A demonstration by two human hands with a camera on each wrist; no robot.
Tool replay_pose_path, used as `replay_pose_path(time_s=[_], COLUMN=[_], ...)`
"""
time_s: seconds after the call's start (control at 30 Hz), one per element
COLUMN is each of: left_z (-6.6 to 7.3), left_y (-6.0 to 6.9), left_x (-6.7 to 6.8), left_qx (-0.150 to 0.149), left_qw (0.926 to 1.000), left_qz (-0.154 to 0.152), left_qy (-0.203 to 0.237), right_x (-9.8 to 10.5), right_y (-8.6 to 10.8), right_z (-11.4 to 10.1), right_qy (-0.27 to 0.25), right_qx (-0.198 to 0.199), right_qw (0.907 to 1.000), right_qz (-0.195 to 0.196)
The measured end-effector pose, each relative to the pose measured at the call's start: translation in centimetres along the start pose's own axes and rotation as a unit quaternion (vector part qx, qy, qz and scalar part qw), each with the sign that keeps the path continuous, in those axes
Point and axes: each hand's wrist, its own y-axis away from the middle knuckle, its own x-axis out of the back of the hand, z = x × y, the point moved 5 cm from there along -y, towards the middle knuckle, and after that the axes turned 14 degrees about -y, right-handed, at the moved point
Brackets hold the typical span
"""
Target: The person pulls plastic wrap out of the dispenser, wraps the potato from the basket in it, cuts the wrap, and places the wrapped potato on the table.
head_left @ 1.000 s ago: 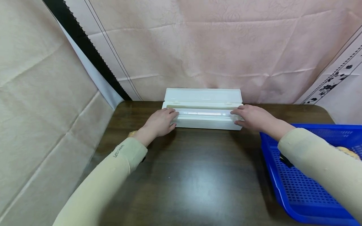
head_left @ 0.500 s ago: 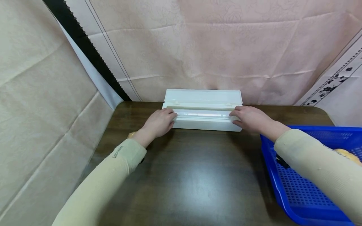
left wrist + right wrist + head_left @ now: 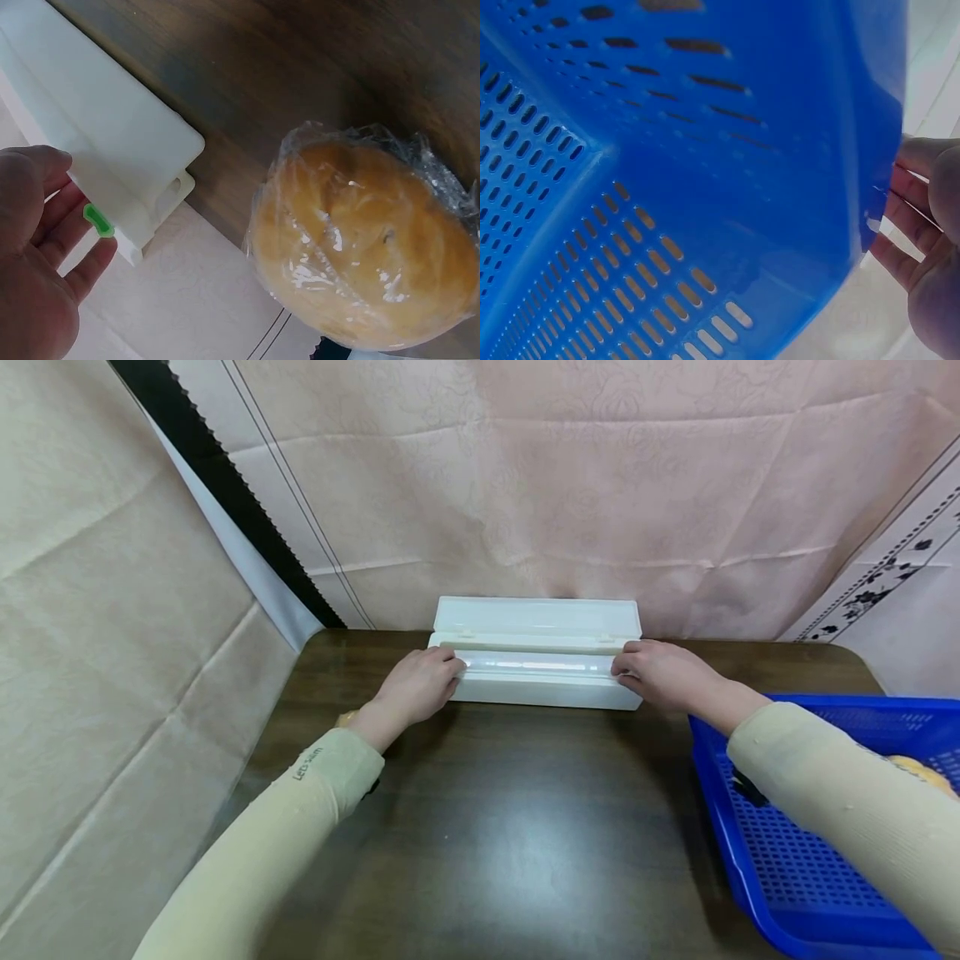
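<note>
A white cling film dispenser [image 3: 543,692] lies at the table's far edge with its lid [image 3: 537,616] raised. Inside shows a shiny clear roll [image 3: 532,662]. My left hand [image 3: 420,683] grips the dispenser's left end, thumb at the front and fingers over the top. In the left wrist view a small green piece [image 3: 99,220] sits by those fingers. At the opposite end my right hand [image 3: 663,675] curls its fingers and thumb over the roll and front edge. The right wrist view shows this hand [image 3: 930,225] partly hidden behind a blue basket.
A blue perforated basket [image 3: 708,793] stands at the right under my right forearm, with something tan [image 3: 924,772] inside. A bread bun [image 3: 360,240] in clear wrap lies on the dark table [image 3: 517,860] by my left wrist. Cloth hangs behind.
My right thumb has drawn in a little toward its fingers at the dispenser's right end. The left hand has slid slightly left. Dispenser, lid and basket look the same.
</note>
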Motion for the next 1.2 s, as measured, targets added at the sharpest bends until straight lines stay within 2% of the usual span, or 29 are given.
replay_pose_path(time_s=[0.13, 0.33, 0.77, 1.0, 1.2], left_z=[-0.3, -0.7, -1.1, -1.3, -1.6], left_y=[-0.3, -1.0, -2.3, -2.3, -2.4], left_x=[0.1, 0.2, 0.1, 0.0, 0.6], left_qx=[0.001, 0.017, 0.029, 0.028, 0.035], left_qw=[0.9999, 0.9985, 0.9973, 0.9977, 0.9975], left_qz=[0.001, -0.023, -0.061, -0.052, -0.050], left_qy=[0.016, 0.047, 0.030, 0.034, 0.035], right_x=[0.0, 0.0, 0.0, 0.1, 0.6], right_y=[-0.3, -0.7, -1.0, -1.0, -1.1], right_z=[0.0, 0.2, 0.4, 0.6, 0.7], right_qy=[-0.007, -0.011, -0.010, -0.006, -0.003], right_qx=[0.003, -0.004, -0.014, -0.027, -0.026], right_qw=[0.9999, 0.9999, 0.9998, 0.9995, 0.9993], right_qz=[0.007, 0.007, 0.008, 0.014, 0.027])
